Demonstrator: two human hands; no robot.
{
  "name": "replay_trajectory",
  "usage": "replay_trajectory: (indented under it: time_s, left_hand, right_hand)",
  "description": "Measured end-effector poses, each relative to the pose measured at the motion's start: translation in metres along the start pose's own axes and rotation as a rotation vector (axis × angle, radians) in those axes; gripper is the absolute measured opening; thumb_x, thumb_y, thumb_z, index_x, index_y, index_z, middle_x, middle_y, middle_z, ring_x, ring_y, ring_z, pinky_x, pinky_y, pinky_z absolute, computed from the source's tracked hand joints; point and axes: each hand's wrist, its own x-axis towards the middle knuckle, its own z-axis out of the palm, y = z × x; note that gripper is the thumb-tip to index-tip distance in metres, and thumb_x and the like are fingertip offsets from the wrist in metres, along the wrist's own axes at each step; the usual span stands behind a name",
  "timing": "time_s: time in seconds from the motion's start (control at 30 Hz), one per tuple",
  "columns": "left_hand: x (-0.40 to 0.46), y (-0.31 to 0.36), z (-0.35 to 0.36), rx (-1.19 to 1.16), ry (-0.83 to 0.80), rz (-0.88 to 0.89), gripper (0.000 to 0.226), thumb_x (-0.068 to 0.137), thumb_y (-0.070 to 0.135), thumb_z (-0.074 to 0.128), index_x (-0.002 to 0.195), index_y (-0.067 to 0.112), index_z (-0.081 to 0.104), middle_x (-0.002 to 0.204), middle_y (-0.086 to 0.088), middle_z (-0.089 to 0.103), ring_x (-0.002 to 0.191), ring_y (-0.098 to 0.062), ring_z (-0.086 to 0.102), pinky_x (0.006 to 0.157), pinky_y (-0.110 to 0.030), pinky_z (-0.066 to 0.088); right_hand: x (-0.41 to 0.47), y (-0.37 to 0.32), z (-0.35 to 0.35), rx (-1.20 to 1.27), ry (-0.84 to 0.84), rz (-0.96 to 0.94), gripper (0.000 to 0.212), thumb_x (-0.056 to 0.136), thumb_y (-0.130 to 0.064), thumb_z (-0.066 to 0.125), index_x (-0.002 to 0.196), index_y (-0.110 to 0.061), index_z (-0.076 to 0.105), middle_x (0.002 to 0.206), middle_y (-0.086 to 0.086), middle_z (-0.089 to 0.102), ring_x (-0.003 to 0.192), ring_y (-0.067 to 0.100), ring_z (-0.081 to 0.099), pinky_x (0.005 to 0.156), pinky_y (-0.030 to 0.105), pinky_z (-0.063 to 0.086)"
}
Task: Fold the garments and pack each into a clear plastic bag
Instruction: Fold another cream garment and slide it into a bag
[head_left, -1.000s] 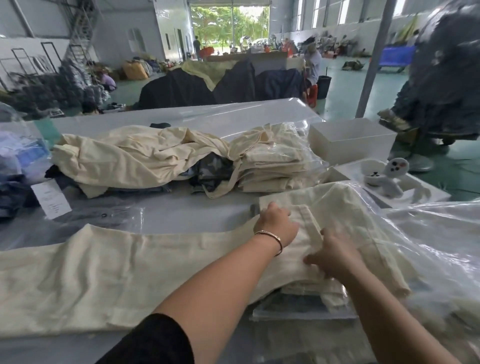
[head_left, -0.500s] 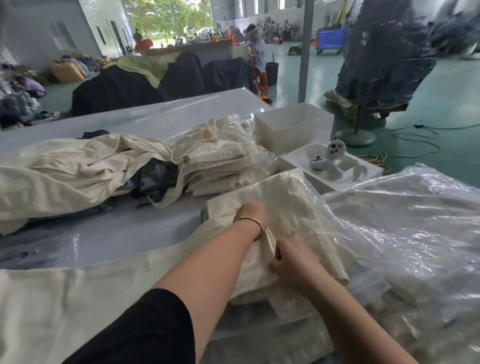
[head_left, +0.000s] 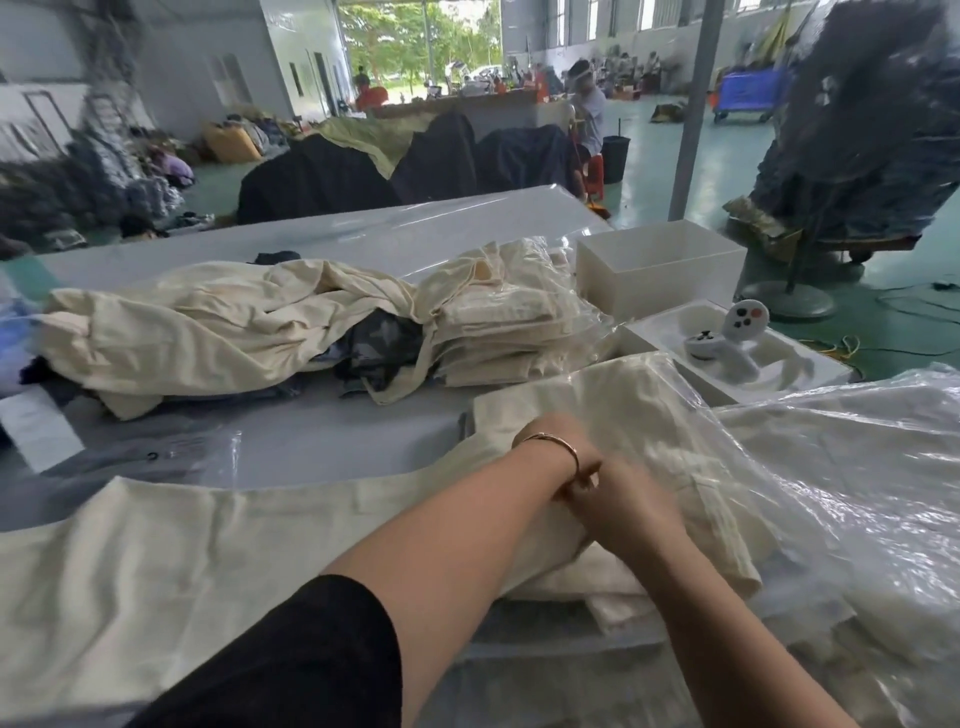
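Note:
A long cream garment (head_left: 156, 561) lies flat across the near side of the table, running from the left edge to the middle. Its right end is bunched over a folded cream stack. My left hand (head_left: 556, 426), with a thin bracelet at the wrist, bends down into that bunched end, and its fingers are mostly hidden in the cloth. My right hand (head_left: 628, 512) sits right against the left wrist and grips the same fabric with curled fingers. Crinkled clear plastic bags (head_left: 857, 493) spread over the cloth on the right.
A loose heap of cream garments (head_left: 208, 322) lies mid-table over dark clothing (head_left: 379, 338). Beside it is a stack of bagged folded garments (head_left: 498, 332). At the right are a white box (head_left: 660, 280) and a white tray (head_left: 810, 374) holding controllers. A paper label (head_left: 36, 426) lies at the left.
My hands have drawn together on the garment's right end, and the right hand now touches the left wrist. The cloth there is more bunched. The view has swung slightly.

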Motion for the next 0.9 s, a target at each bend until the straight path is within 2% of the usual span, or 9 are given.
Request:
replay_trajectory:
  time_s: [0.07, 0.13, 0.2, 0.33, 0.43, 0.6, 0.67, 0.77, 0.9]
  left_hand:
    - [-0.008, -0.004, -0.017, -0.088, -0.045, -0.004, 0.026, 0.089, 0.019, 0.050, 0.064, 0.017, 0.055, 0.065, -0.001, 0.054, 0.088, -0.027, 0.061, 0.062, -0.025, 0.042]
    - [-0.013, -0.014, -0.037, -0.334, -0.013, -0.045, 0.024, 0.094, 0.019, 0.046, 0.095, 0.008, 0.066, 0.096, -0.013, 0.068, 0.101, -0.030, 0.062, 0.070, -0.027, 0.046]
    - [-0.021, -0.027, -0.059, -0.590, 0.045, -0.103, 0.035, 0.097, 0.019, 0.043, 0.117, -0.004, 0.061, 0.118, -0.022, 0.063, 0.111, -0.033, 0.060, 0.070, -0.028, 0.047]
    - [-0.045, -0.065, -0.096, -1.028, 0.139, -0.134, 0.023, 0.095, 0.018, 0.048, 0.092, 0.001, 0.064, 0.073, -0.013, 0.056, 0.062, -0.024, 0.052, 0.053, -0.024, 0.043]
    - [-0.063, -0.107, -0.113, -1.301, 0.237, -0.126, 0.018, 0.092, 0.017, 0.053, 0.085, 0.005, 0.065, 0.083, -0.011, 0.059, 0.075, -0.022, 0.055, 0.077, -0.031, 0.047]
    - [-0.080, -0.183, -0.140, -1.601, 0.184, -0.027, 0.017, 0.093, 0.018, 0.052, 0.087, 0.009, 0.064, 0.094, -0.010, 0.061, 0.092, -0.024, 0.057, 0.098, -0.036, 0.043]
    - [-0.083, -0.225, -0.151, -1.663, 0.182, -0.009, 0.017, 0.095, 0.016, 0.047, 0.098, 0.006, 0.061, 0.101, -0.013, 0.060, 0.097, -0.025, 0.056, 0.101, -0.036, 0.041]
    - [-0.096, -0.310, -0.164, -1.656, 0.197, -0.059, 0.024, 0.095, 0.019, 0.047, 0.106, 0.004, 0.063, 0.098, -0.011, 0.067, 0.089, -0.023, 0.063, 0.086, -0.030, 0.049]
    - [-0.124, -0.447, -0.156, -1.545, 0.204, -0.291, 0.028, 0.091, 0.026, 0.054, 0.090, 0.007, 0.075, 0.094, -0.010, 0.072, 0.086, -0.025, 0.067, 0.078, -0.031, 0.052]
  right_hand:
    - [-0.002, -0.013, -0.008, 0.054, 0.062, -0.015, 0.023, 0.082, -0.038, 0.057, 0.094, -0.020, 0.066, 0.096, 0.005, 0.069, 0.090, 0.028, 0.064, 0.069, 0.031, 0.044]
    - [-0.002, -0.028, -0.011, 0.249, 0.149, -0.069, 0.018, 0.080, -0.033, 0.062, 0.092, -0.019, 0.063, 0.086, 0.006, 0.069, 0.082, 0.027, 0.064, 0.067, 0.033, 0.047]
    - [-0.008, -0.049, -0.007, 0.595, 0.197, -0.188, 0.022, 0.081, -0.030, 0.067, 0.099, -0.019, 0.060, 0.076, 0.004, 0.065, 0.068, 0.022, 0.060, 0.062, 0.039, 0.048]
    - [-0.030, -0.091, 0.016, 1.024, 0.496, -0.355, 0.028, 0.090, -0.043, 0.049, 0.099, -0.019, 0.058, 0.077, 0.000, 0.060, 0.071, 0.020, 0.057, 0.066, 0.040, 0.046]
    - [-0.029, -0.112, 0.039, 1.136, 0.523, -0.263, 0.031, 0.094, -0.039, 0.039, 0.102, -0.013, 0.055, 0.095, 0.009, 0.059, 0.089, 0.022, 0.054, 0.080, 0.038, 0.042]
    - [-0.020, -0.157, 0.076, 1.089, 0.226, -0.220, 0.043, 0.096, -0.053, 0.028, 0.115, -0.025, 0.055, 0.103, -0.017, 0.057, 0.098, -0.001, 0.053, 0.086, 0.015, 0.037]
    - [-0.021, -0.178, 0.094, 1.038, 0.170, -0.258, 0.057, 0.091, -0.061, 0.027, 0.128, -0.026, 0.055, 0.122, -0.013, 0.057, 0.113, 0.001, 0.051, 0.098, 0.021, 0.035]
    - [-0.026, -0.206, 0.129, 0.923, 0.057, -0.299, 0.065, 0.089, -0.069, 0.029, 0.137, -0.030, 0.048, 0.138, -0.011, 0.048, 0.125, 0.005, 0.043, 0.106, 0.032, 0.031]
    - [-0.036, -0.224, 0.190, 0.508, -0.067, -0.123, 0.048, 0.096, -0.047, 0.047, 0.134, -0.017, 0.051, 0.138, 0.010, 0.050, 0.124, 0.027, 0.048, 0.104, 0.043, 0.039]
